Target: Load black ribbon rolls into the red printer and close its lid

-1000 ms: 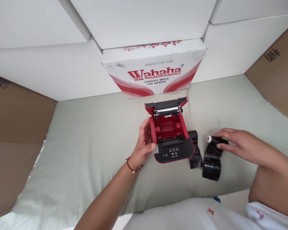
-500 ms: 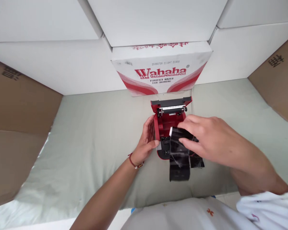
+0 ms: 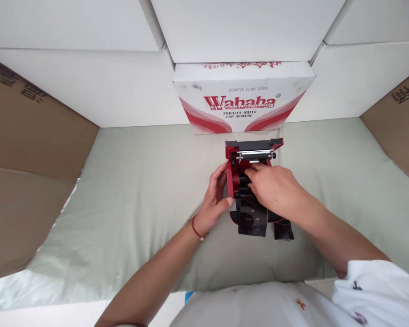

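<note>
Red-black printer (image 3: 243, 165): on the cloth-covered tabletop (image 3: 139, 204), centre-right of view, lid (image 3: 254, 146) up at the back, bay open; roller (image 3: 254, 156) shows under lid.
Black roll (image 3: 243, 180): down in the bay, far end hidden by fingers; can't tell if fully seated.
Film tail (image 3: 252, 219): runs fwd from roll over printer's front panel, hides most of its L half, end hangs past front edge.
R hand (image 3: 274, 186): fingers in the bay, thumb + index prob. pinching roll; other fingertips hidden.
L hand (image 3: 213, 203): curled on printer's L wall, thumb at front-L corner, fingers along the outside; bracing it.
Roll-fitting step: looks like setting the roll in the bay, w/ printer held steady.
Next move calls for: roll level btwn bay walls, tail kept flat + straight, R fingers out before any lid work. Snag risk: tail could fold under.
Loose black strip (image 3: 283, 230): just off printer's front-R corner, upper part behind R hand; can't tell if joined to roll.
Room: wide bare cloth on L, some on R past R forearm; front edge nr person's shirt (image 3: 252, 304).
Behind lid: Wahaha carton (image 3: 245, 106) close, so little room for lid to tip further back.
Outer bounds: white boxes (image 3: 78, 86) along back, brown cartons (image 3: 30, 172) both sides, well apart from hands.
</note>
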{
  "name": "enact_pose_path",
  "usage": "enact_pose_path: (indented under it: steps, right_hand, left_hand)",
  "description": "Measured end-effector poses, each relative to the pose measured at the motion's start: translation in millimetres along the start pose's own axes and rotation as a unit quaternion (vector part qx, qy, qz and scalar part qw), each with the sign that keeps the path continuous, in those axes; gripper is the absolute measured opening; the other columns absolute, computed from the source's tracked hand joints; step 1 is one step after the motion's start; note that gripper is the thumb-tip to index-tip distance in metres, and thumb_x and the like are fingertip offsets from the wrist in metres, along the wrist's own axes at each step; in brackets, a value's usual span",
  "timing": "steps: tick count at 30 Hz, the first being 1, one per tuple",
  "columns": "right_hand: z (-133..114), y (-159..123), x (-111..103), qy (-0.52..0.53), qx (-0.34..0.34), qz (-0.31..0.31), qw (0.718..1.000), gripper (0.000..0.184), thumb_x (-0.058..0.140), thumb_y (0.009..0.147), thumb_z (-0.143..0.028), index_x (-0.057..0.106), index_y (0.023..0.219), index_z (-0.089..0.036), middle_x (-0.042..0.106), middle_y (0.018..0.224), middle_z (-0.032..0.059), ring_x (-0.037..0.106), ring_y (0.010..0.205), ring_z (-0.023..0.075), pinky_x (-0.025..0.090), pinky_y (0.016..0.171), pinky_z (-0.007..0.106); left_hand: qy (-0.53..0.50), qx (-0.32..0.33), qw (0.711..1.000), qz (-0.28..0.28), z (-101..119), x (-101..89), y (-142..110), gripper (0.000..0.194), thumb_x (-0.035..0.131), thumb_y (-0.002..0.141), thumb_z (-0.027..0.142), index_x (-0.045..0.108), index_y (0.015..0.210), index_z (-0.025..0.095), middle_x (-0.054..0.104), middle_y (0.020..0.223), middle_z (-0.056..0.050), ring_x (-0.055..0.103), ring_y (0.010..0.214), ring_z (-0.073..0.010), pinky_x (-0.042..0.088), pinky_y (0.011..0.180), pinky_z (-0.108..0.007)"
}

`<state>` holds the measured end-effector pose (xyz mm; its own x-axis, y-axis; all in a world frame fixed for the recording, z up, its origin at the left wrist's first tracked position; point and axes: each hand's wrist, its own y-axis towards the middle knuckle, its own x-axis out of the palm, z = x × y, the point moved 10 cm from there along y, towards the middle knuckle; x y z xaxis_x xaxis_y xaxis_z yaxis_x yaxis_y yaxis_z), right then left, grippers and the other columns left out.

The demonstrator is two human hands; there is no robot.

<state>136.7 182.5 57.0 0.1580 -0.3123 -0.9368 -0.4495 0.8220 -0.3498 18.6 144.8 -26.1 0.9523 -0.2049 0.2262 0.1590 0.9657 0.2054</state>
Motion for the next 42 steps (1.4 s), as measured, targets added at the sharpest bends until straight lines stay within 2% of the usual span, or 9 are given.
enact_pose_path:
  steps: [4, 11, 15, 18, 20, 25, 31, 36, 42]
  right_hand:
    - [2, 10, 4, 0.01, -0.003, 0.012, 1.0, 0.03, 0.05, 0.101, -0.019, 0.072, 0.121, -0.019, 0.077, 0.121, 0.0146, 0.075, 0.09, 0.0283, 0.051, 0.067, 0.035]
    - [4, 7, -3, 0.032, -0.011, 0.036, 0.999, 0.028, 0.055, 0.103, -0.022, 0.073, 0.125, -0.02, 0.08, 0.118, 0.0148, 0.078, 0.099, 0.0307, 0.056, 0.076, 0.037]
    - [3, -37, -49, 0.208, -0.159, 0.141, 0.955, 0.02, 0.061, 0.105, -0.03, 0.078, 0.114, -0.023, 0.081, 0.122, 0.0053, 0.077, 0.104, 0.0218, 0.058, 0.089, 0.032]
    - [44, -65, -91, 0.258, -0.099, 0.345, 0.897, 0.022, 0.061, 0.107, -0.036, 0.08, 0.113, -0.025, 0.083, 0.107, 0.0024, 0.076, 0.089, 0.0181, 0.059, 0.083, 0.031]
    - [56, -69, -99, 0.218, -0.076, 0.413, 0.881, 0.029, 0.06, 0.107, -0.038, 0.077, 0.125, -0.023, 0.081, 0.122, 0.0066, 0.076, 0.106, 0.0231, 0.059, 0.096, 0.038]
    - [33, -36, -74, 0.141, -0.161, 0.312, 0.925, 0.044, 0.056, 0.108, -0.035, 0.066, 0.145, -0.012, 0.067, 0.151, 0.0145, 0.06, 0.141, 0.0314, 0.048, 0.12, 0.05]
    - [23, -47, -69, 0.097, -0.176, 0.275, 0.94, 0.036, 0.045, 0.106, -0.014, 0.075, 0.126, -0.015, 0.076, 0.127, 0.0111, 0.067, 0.113, 0.0263, 0.055, 0.09, 0.037]
    - [-6, -41, -36, 0.028, -0.196, 0.125, 0.972, 0.031, 0.047, 0.09, 0.003, 0.069, 0.081, -0.017, 0.068, 0.087, 0.0052, 0.057, 0.074, 0.0175, 0.037, 0.061, 0.032]
    - [-36, -38, -20, -0.078, -0.183, 0.021, 0.98, 0.028, 0.051, 0.087, 0.004, 0.059, 0.07, -0.018, 0.057, 0.077, 0.006, 0.056, 0.076, 0.0193, 0.027, 0.057, 0.032]
  left_hand:
    - [0.256, 0.202, 0.939, 0.103, 46, -5.5, -34, 0.062, 0.073, 0.094, 0.037, 0.055, 0.153, 0.041, 0.055, 0.155, -0.006, 0.04, 0.156, -0.0375, 0.022, 0.135, -0.064]
    - [0.495, 0.422, 0.76, 0.003, 82, 59.3, -70, 0.043, 0.072, 0.088, 0.027, 0.075, 0.13, 0.035, 0.078, 0.108, -0.002, 0.067, 0.107, -0.0255, 0.047, 0.105, -0.041]
    - [0.53, 0.415, 0.739, 0.035, 91, 65.0, -64, 0.028, 0.063, 0.093, 0.022, 0.077, 0.116, 0.029, 0.078, 0.097, 0.0, 0.067, 0.1, -0.0196, 0.048, 0.104, -0.038]
    - [0.522, 0.423, 0.739, 0.044, 95, 67.6, -65, 0.019, 0.063, 0.091, 0.018, 0.075, 0.103, 0.026, 0.078, 0.094, 0.0, 0.067, 0.099, -0.0172, 0.047, 0.108, -0.039]
    - [0.518, 0.428, 0.739, 0.044, 95, 70.2, -66, 0.016, 0.064, 0.091, 0.015, 0.074, 0.097, 0.026, 0.078, 0.094, 0.0, 0.068, 0.099, -0.0163, 0.047, 0.11, -0.039]
    - [0.543, 0.436, 0.715, 0.057, 95, 74.7, -69, 0.021, 0.065, 0.092, 0.013, 0.078, 0.103, 0.024, 0.075, 0.091, -0.002, 0.064, 0.098, -0.0182, 0.05, 0.107, -0.038]
    - [0.551, 0.456, 0.697, 0.049, 92, 76.0, -71, 0.018, 0.07, 0.09, 0.012, 0.079, 0.099, 0.026, 0.07, 0.092, -0.003, 0.061, 0.095, -0.0183, 0.052, 0.095, -0.036]
    - [0.549, 0.468, 0.689, 0.062, 90, 72.7, -73, 0.02, 0.073, 0.087, 0.011, 0.078, 0.096, 0.029, 0.065, 0.091, -0.003, 0.058, 0.092, -0.0182, 0.053, 0.087, -0.034]
    - [0.538, 0.48, 0.691, 0.044, 90, 76.6, -74, 0.022, 0.068, 0.087, 0.007, 0.077, 0.098, 0.023, 0.061, 0.089, -0.004, 0.057, 0.088, -0.0184, 0.05, 0.075, -0.034]
